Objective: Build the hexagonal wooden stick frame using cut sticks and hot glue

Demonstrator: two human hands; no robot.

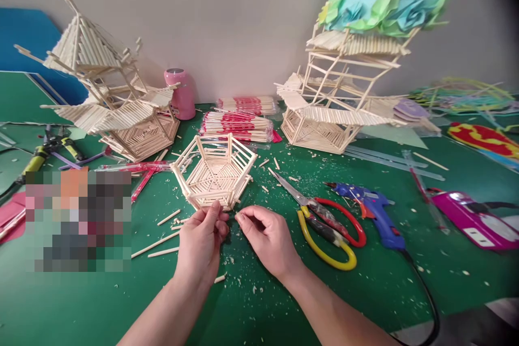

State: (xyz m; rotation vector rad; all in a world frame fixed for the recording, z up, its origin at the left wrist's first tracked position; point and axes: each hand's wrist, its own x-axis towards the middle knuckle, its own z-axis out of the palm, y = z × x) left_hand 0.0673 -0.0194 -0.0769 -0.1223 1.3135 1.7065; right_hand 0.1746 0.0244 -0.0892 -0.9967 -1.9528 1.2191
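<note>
My left hand [198,238] pinched the stick frame [216,177] at its near rim; my right hand [271,239], fingertips together, sat just right.

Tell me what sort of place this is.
Probably a craft workspace: on the green table are scissors with one red and one yellow handle, a blue glue gun, and a small stick frame at the left hand.

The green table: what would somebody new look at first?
Probably the spiky blue and green paper shapes atop the stick building at the back right. Next, the pointy-roofed stick tower at the back left. Then the red-and-yellow-handled scissors, nearer, right of the middle.
</note>
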